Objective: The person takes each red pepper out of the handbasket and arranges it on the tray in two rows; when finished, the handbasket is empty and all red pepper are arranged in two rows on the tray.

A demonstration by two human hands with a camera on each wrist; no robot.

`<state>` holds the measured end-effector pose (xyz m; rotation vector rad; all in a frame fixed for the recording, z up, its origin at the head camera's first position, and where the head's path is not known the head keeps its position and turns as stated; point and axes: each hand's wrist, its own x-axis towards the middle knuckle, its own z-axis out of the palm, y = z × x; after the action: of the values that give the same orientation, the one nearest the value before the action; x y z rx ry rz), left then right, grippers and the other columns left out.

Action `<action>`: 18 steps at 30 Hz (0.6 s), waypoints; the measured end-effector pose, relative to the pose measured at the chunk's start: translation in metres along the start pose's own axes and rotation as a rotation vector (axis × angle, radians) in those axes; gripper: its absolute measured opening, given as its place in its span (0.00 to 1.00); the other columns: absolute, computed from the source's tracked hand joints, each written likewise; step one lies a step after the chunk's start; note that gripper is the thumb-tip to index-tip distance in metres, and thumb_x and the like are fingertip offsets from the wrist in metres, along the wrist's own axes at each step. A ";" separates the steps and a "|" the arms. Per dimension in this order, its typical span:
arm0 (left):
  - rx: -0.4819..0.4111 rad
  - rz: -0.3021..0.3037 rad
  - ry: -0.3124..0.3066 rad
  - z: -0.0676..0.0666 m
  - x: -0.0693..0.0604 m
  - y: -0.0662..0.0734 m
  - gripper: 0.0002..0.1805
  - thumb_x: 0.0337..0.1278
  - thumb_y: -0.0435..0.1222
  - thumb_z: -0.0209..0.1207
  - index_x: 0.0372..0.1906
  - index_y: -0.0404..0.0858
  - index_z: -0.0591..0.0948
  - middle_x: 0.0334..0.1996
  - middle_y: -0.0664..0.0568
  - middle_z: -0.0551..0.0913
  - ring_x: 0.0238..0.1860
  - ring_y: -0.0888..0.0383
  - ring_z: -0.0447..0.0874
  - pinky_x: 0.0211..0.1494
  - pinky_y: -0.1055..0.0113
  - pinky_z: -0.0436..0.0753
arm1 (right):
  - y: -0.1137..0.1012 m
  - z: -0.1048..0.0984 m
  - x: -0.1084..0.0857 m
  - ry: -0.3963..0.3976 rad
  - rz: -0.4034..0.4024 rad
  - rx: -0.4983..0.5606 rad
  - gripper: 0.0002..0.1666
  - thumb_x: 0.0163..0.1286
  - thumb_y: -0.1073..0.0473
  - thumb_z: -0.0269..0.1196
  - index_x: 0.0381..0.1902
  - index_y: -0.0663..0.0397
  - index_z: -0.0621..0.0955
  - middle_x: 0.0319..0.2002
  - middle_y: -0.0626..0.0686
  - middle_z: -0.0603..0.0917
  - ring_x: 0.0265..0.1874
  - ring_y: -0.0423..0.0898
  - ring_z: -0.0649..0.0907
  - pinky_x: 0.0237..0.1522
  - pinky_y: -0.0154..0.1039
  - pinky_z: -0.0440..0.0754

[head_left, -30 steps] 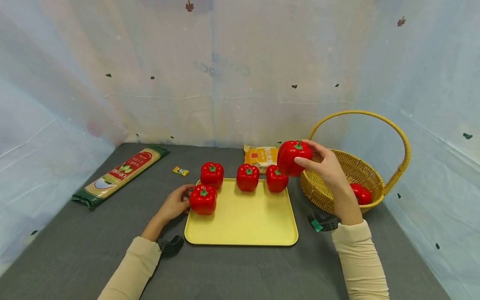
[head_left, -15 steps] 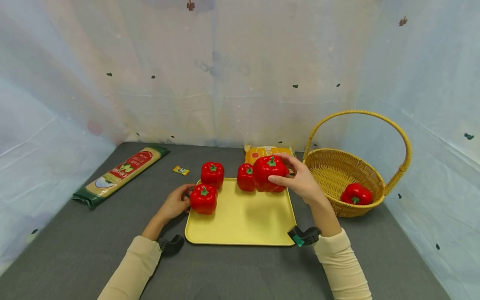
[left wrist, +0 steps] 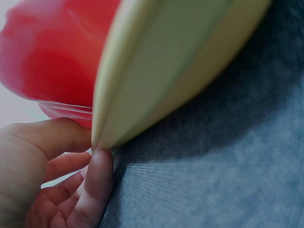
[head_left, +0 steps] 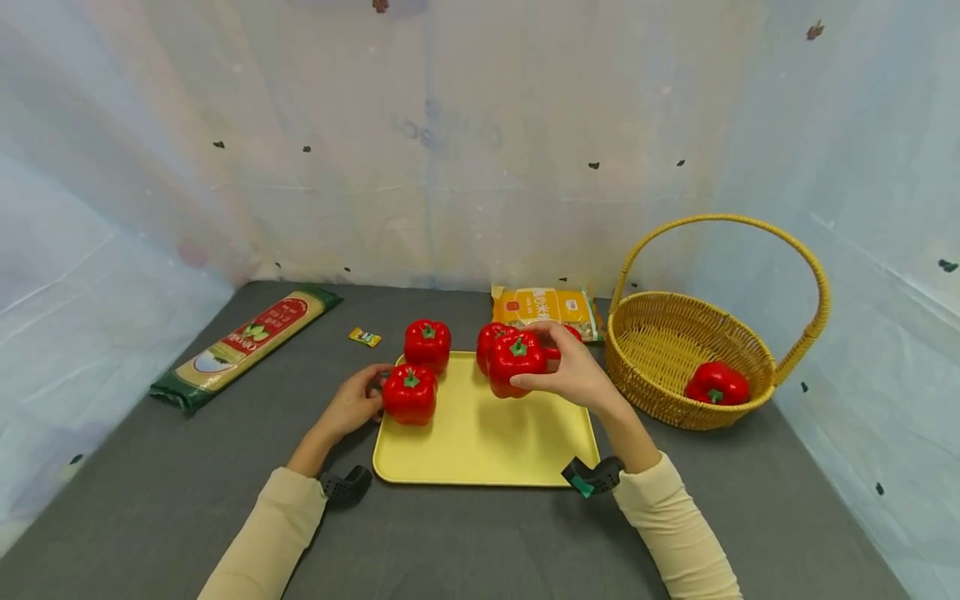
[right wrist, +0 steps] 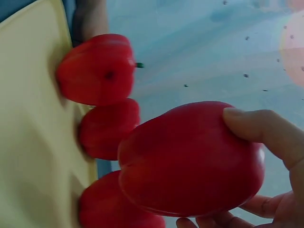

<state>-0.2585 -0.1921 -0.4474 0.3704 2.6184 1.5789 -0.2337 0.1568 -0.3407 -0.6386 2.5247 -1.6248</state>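
My right hand (head_left: pixel 573 371) grips a red bell pepper (head_left: pixel 516 365) between thumb and fingers, above the back right of the yellow tray (head_left: pixel 480 454). In the right wrist view that held pepper (right wrist: pixel 190 161) hangs apart from the tray surface. My left hand (head_left: pixel 352 404) pinches the tray's left rim (left wrist: pixel 114 99), finger on one side and thumb on the other. Close by it, a bell pepper (head_left: pixel 410 394) stands on the tray, with another pepper (head_left: pixel 427 344) behind. A further pepper (head_left: pixel 489 340) at the back edge is partly covered by the held one; one more is mostly hidden by my right hand.
At the right stands a yellow wicker basket (head_left: pixel 637 367) with a tall handle and one bell pepper (head_left: pixel 717 383) inside. An orange food packet (head_left: pixel 547 307) lies behind the tray. Toward the left are a long green-and-gold bag (head_left: pixel 247 346) and a small yellow packet (head_left: pixel 365 337).
My right hand has carried the pepper leftward and down, from beside the basket to over the tray. My left hand has stayed at the tray's rim.
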 end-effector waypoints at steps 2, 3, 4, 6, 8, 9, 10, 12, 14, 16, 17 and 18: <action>0.001 0.002 -0.002 0.001 0.001 0.000 0.26 0.54 0.23 0.53 0.61 0.30 0.67 0.42 0.37 0.73 0.24 0.56 0.75 0.24 0.65 0.80 | 0.002 0.004 0.000 -0.017 -0.007 -0.049 0.42 0.51 0.57 0.73 0.60 0.57 0.66 0.57 0.56 0.69 0.53 0.56 0.74 0.46 0.47 0.81; 0.003 0.003 -0.003 0.001 0.002 0.000 0.27 0.54 0.23 0.53 0.61 0.30 0.67 0.42 0.37 0.73 0.24 0.56 0.75 0.24 0.65 0.81 | 0.003 0.006 0.001 -0.021 -0.008 -0.079 0.42 0.51 0.56 0.73 0.60 0.57 0.66 0.57 0.57 0.69 0.52 0.55 0.74 0.46 0.47 0.81; 0.007 0.004 -0.007 0.001 0.003 -0.001 0.27 0.53 0.23 0.52 0.61 0.30 0.67 0.42 0.37 0.73 0.24 0.57 0.75 0.24 0.65 0.80 | 0.005 0.007 0.001 -0.023 -0.003 -0.110 0.43 0.50 0.55 0.73 0.60 0.57 0.66 0.57 0.56 0.70 0.52 0.54 0.73 0.47 0.47 0.80; 0.010 0.001 -0.009 0.001 0.004 -0.001 0.27 0.53 0.22 0.53 0.61 0.30 0.68 0.42 0.38 0.73 0.24 0.57 0.75 0.24 0.65 0.81 | 0.007 0.010 0.002 -0.024 0.006 -0.169 0.44 0.49 0.52 0.74 0.60 0.56 0.66 0.57 0.56 0.70 0.51 0.53 0.73 0.48 0.49 0.79; 0.011 0.004 -0.012 0.001 0.005 -0.002 0.27 0.53 0.23 0.53 0.61 0.30 0.68 0.42 0.38 0.73 0.24 0.57 0.75 0.24 0.65 0.81 | 0.009 0.012 0.003 -0.024 0.019 -0.220 0.44 0.48 0.50 0.74 0.60 0.56 0.67 0.56 0.55 0.70 0.50 0.52 0.72 0.49 0.51 0.77; 0.010 0.007 -0.014 0.001 0.005 -0.002 0.27 0.53 0.23 0.53 0.61 0.30 0.67 0.42 0.37 0.73 0.24 0.56 0.75 0.24 0.65 0.81 | 0.011 0.013 0.003 -0.024 0.026 -0.237 0.44 0.48 0.50 0.74 0.60 0.56 0.67 0.56 0.55 0.71 0.50 0.52 0.72 0.49 0.51 0.77; 0.010 0.009 -0.015 0.000 0.005 -0.002 0.27 0.53 0.22 0.53 0.61 0.30 0.67 0.42 0.37 0.73 0.25 0.56 0.75 0.24 0.65 0.81 | 0.012 0.014 0.004 -0.029 0.033 -0.249 0.44 0.47 0.50 0.74 0.60 0.56 0.67 0.56 0.55 0.71 0.50 0.52 0.73 0.50 0.52 0.76; 0.011 0.009 -0.015 0.000 0.004 -0.002 0.27 0.52 0.22 0.53 0.62 0.29 0.67 0.42 0.36 0.73 0.25 0.56 0.75 0.24 0.64 0.81 | 0.014 0.015 0.005 -0.042 0.045 -0.271 0.44 0.47 0.50 0.74 0.59 0.56 0.68 0.55 0.55 0.72 0.50 0.52 0.73 0.51 0.51 0.76; 0.015 -0.003 -0.012 0.000 0.004 -0.003 0.27 0.53 0.22 0.53 0.62 0.30 0.67 0.43 0.36 0.73 0.25 0.55 0.76 0.24 0.65 0.81 | 0.017 0.017 0.006 -0.060 0.054 -0.289 0.44 0.47 0.50 0.74 0.59 0.57 0.68 0.54 0.56 0.72 0.51 0.52 0.74 0.52 0.51 0.75; 0.020 -0.011 -0.012 0.000 0.003 -0.002 0.27 0.53 0.23 0.53 0.62 0.30 0.67 0.43 0.37 0.73 0.25 0.55 0.76 0.25 0.65 0.81 | 0.019 0.019 0.007 -0.074 0.063 -0.317 0.44 0.47 0.50 0.74 0.60 0.57 0.68 0.54 0.56 0.73 0.52 0.52 0.74 0.53 0.50 0.75; 0.023 -0.014 -0.012 0.000 0.003 -0.002 0.27 0.53 0.23 0.54 0.62 0.30 0.67 0.43 0.37 0.73 0.25 0.55 0.76 0.25 0.65 0.81 | 0.020 0.020 0.008 -0.079 0.069 -0.329 0.44 0.47 0.49 0.74 0.60 0.57 0.68 0.54 0.55 0.73 0.52 0.52 0.74 0.53 0.49 0.75; 0.023 -0.019 -0.011 0.000 0.002 -0.002 0.27 0.53 0.23 0.54 0.62 0.31 0.67 0.43 0.37 0.73 0.25 0.55 0.76 0.25 0.65 0.81 | 0.022 0.021 0.008 -0.083 0.073 -0.338 0.44 0.47 0.49 0.73 0.60 0.58 0.68 0.53 0.55 0.74 0.52 0.51 0.74 0.53 0.49 0.75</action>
<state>-0.2608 -0.1926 -0.4493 0.3537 2.6260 1.5384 -0.2420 0.1435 -0.3677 -0.6160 2.7470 -1.1317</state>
